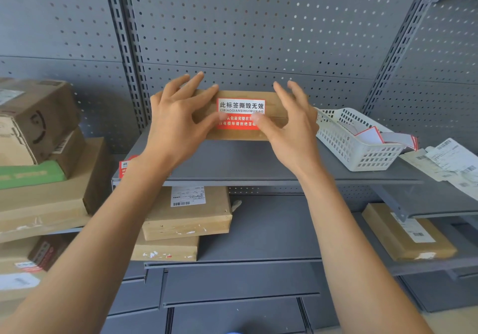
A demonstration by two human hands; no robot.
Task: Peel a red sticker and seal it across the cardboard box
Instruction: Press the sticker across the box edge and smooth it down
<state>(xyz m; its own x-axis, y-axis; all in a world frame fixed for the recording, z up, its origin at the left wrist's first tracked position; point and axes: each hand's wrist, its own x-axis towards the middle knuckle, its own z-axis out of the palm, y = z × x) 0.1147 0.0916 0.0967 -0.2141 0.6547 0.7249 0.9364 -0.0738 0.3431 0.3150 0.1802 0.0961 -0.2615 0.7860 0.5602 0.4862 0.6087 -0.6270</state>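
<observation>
You see an evenly lit, fairly bright scene with soft, diffuse light and a cool grey cast. Light shines through the holes of the pegboard (284,23) at upper right, so those dots look white while the ones at left look dark. Shadows are faint, deepest under the shelf (258,168). Your thumbs are smeared by motion blur over the red sticker (241,113), whose upper print stays sharp. The wide lens bends the uprights and stretches your forearms toward the edges.
</observation>
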